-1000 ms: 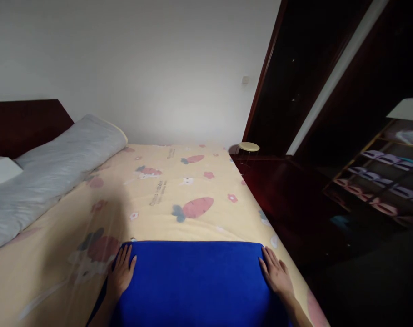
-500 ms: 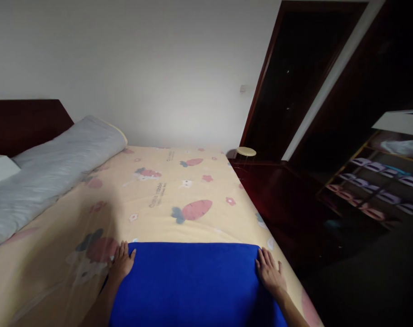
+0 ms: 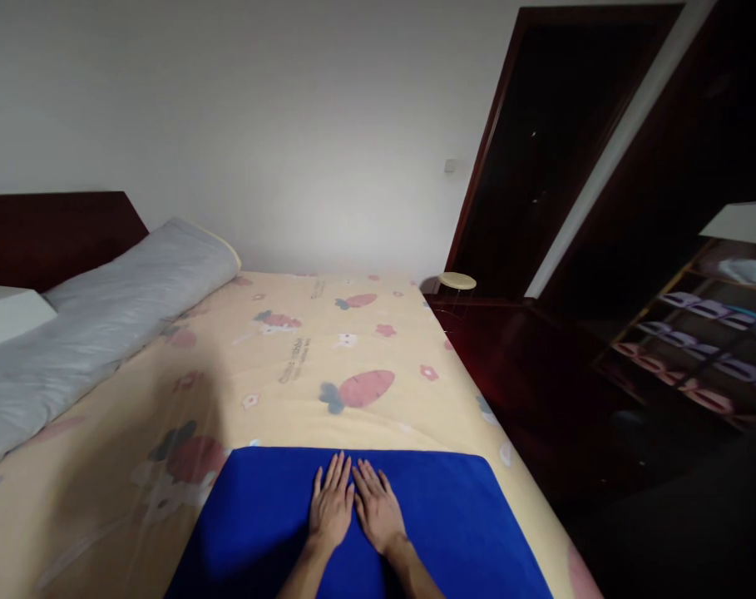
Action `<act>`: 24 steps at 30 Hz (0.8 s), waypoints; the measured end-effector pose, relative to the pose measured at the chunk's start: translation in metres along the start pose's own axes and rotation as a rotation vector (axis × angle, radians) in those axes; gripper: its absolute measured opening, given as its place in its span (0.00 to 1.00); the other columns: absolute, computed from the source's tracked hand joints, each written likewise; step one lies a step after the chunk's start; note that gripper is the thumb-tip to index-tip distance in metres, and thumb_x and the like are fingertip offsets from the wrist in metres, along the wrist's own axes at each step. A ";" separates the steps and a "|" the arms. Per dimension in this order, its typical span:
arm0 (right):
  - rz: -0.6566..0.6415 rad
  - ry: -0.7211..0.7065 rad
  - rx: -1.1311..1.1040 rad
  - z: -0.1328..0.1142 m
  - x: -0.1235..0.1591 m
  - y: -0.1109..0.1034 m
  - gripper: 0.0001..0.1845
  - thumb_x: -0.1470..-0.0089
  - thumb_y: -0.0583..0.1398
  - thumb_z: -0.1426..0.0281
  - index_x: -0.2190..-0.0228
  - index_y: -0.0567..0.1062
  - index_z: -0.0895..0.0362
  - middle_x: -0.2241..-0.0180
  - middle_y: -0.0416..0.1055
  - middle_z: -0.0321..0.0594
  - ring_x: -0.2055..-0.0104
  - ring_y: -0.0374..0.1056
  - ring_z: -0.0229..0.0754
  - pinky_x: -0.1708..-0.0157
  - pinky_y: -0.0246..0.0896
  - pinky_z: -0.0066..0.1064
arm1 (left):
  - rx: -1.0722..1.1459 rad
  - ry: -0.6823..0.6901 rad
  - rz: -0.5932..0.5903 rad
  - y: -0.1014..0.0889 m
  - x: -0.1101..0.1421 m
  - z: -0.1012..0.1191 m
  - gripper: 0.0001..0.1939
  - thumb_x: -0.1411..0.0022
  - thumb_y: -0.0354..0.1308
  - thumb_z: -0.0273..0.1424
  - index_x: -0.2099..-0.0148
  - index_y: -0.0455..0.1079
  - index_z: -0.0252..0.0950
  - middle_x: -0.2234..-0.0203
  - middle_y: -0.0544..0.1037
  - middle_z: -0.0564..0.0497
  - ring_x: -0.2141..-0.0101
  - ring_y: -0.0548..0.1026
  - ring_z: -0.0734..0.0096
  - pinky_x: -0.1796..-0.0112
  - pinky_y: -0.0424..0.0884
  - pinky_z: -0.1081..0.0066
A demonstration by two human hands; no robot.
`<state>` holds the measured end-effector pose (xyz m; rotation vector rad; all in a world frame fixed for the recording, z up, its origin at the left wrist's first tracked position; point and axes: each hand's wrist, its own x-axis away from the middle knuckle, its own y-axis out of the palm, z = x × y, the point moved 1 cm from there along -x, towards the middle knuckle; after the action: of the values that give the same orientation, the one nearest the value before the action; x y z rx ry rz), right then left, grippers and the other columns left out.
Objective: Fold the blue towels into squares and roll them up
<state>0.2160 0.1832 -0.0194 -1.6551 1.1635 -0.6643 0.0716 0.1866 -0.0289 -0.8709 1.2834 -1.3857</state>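
Blue cloth lay beneath left hand and right hand — both flat, fingers extended. They had moved inward, close together.

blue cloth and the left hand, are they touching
Touching: the head view shows the left hand lying flat, palm down, on the blue cloth, fingers stretched toward its far edge.

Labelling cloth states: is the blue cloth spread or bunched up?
Spread where visible: the cloth lies smooth on the bed, far edge nearly straight, far corners out. Cannot tell if doubled; near end out of frame.
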 end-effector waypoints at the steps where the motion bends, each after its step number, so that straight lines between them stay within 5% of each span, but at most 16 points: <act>1: 0.012 0.035 0.017 0.013 0.003 -0.005 0.29 0.35 0.45 0.58 0.35 0.54 0.53 0.33 0.48 0.40 0.31 0.44 0.47 0.34 0.41 0.46 | -0.006 -0.026 0.003 -0.005 0.000 -0.014 0.27 0.31 0.37 0.35 0.31 0.43 0.45 0.33 0.54 0.50 0.34 0.54 0.63 0.37 0.54 0.52; 7: 0.097 0.381 0.204 0.140 0.052 -0.051 0.34 0.36 0.42 0.52 0.35 0.53 0.54 0.33 0.48 0.41 0.31 0.43 0.45 0.34 0.38 0.48 | -0.120 -0.342 -0.009 -0.044 0.014 -0.133 0.29 0.31 0.35 0.41 0.30 0.45 0.43 0.32 0.51 0.50 0.33 0.50 0.64 0.37 0.49 0.50; 11: 0.124 0.550 0.280 0.200 0.087 -0.067 0.38 0.38 0.39 0.49 0.34 0.49 0.54 0.32 0.44 0.39 0.30 0.39 0.44 0.34 0.36 0.48 | -0.195 -0.510 0.022 -0.054 0.029 -0.184 0.30 0.31 0.32 0.42 0.30 0.41 0.41 0.31 0.48 0.49 0.32 0.48 0.63 0.36 0.47 0.48; 18: 0.144 0.634 0.306 0.222 0.097 -0.066 0.42 0.40 0.37 0.49 0.34 0.48 0.62 0.32 0.46 0.46 0.30 0.38 0.46 0.34 0.34 0.49 | -0.163 -0.560 0.046 -0.051 0.032 -0.197 0.34 0.32 0.30 0.44 0.29 0.41 0.34 0.31 0.49 0.45 0.33 0.48 0.61 0.37 0.48 0.47; 24: 0.115 0.661 0.289 0.227 0.092 -0.064 0.42 0.40 0.37 0.50 0.34 0.50 0.63 0.33 0.48 0.47 0.30 0.40 0.46 0.34 0.36 0.48 | -0.081 -0.558 -0.104 -0.061 0.026 -0.214 0.33 0.33 0.34 0.44 0.30 0.44 0.36 0.31 0.49 0.45 0.33 0.49 0.61 0.38 0.51 0.47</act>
<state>0.4667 0.1944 -0.0555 -1.1367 1.5182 -1.2964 -0.1503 0.2090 -0.0097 -1.2861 0.8743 -1.0634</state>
